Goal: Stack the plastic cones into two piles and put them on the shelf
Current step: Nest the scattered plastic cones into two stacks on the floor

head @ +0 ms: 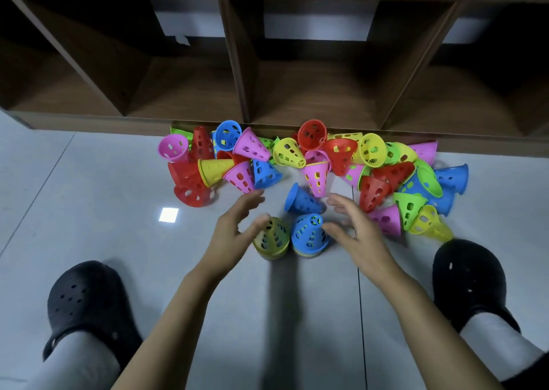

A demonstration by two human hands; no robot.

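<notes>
You had barely begun. Starting at the left, your left hand (237,223) hung over the floor (89,211) with fingers spread wide and nothing in it, its thumb blurred in front of the olive-yellow pile (271,239). That pile stood upright just in front of you, and touching it on its right stood the blue-topped pile (310,235); both looked only a few cones deep, judging by the thin coloured rims showing at their bases. Just beyond them a single blue cone (301,199) lay on its side between your two hands. Your right hand (356,229) was likewise open and empty, fingers curled loosely beside the blue-topped pile, whether touching it I could not tell.

Most of the work was left. The loose cones (326,163) lay heaped against the foot of the shelf (237,62), spreading from the pink and red ones at the left to the blue, green and yellow ones at the right, tipped every way. Nothing stood in any visible compartment of the shelf.

The cones were small, thin-walled plastic, pierced with rows of holes, flared at the wide rim, in red, pink, yellow, blue and green. They looked light and made to nest.
</notes>
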